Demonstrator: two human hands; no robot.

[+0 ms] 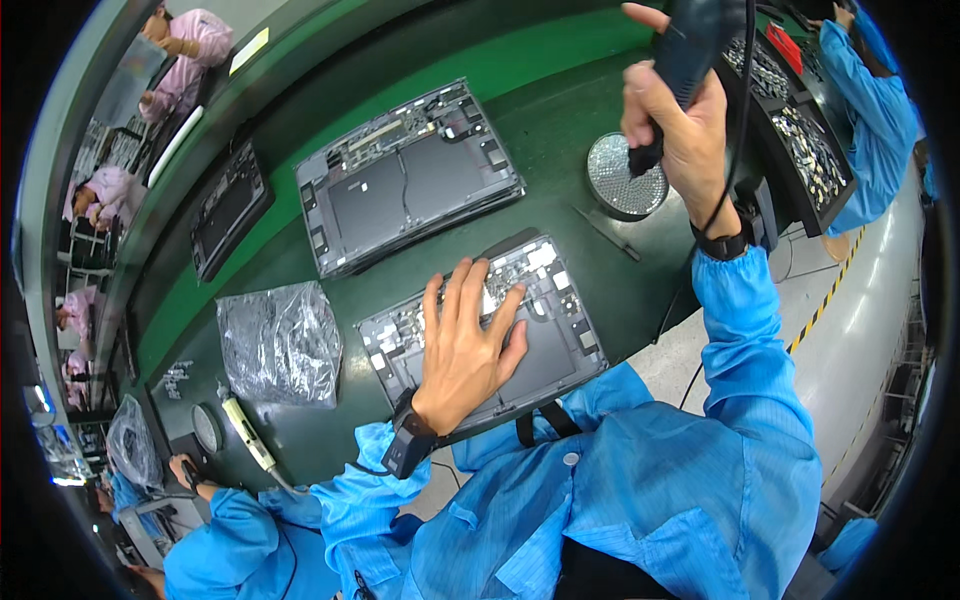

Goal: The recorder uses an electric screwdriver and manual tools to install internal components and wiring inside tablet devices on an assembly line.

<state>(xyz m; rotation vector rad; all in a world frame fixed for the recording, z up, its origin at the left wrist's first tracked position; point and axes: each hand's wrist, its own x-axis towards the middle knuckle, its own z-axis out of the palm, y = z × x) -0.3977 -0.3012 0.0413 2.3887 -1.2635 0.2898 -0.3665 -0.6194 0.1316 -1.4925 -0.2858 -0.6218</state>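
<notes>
My left hand [465, 345] lies with its fingers spread over an opened laptop base [545, 345], touching the exposed circuit boards near its far edge. My right hand [692, 140] is raised above the table's right side, wrapped round a black corded electric screwdriver [697, 45]. Its dark lower end hangs over a round dish [612, 180] with a silvery, dimpled-looking inside. Beyond the laptop base rests a stack of similar opened laptop bases [370, 195]. A thin pen-like tool [607, 234] lies near the dish.
A crumpled clear plastic bag [280, 345] lies left on the green table. Another laptop base [230, 210] leans farther left. A co-worker's blue sleeve [240, 540] is beside a pale electric screwdriver [248, 432]. Black trays of small parts [810, 150] stand at right, near another person [872, 130].
</notes>
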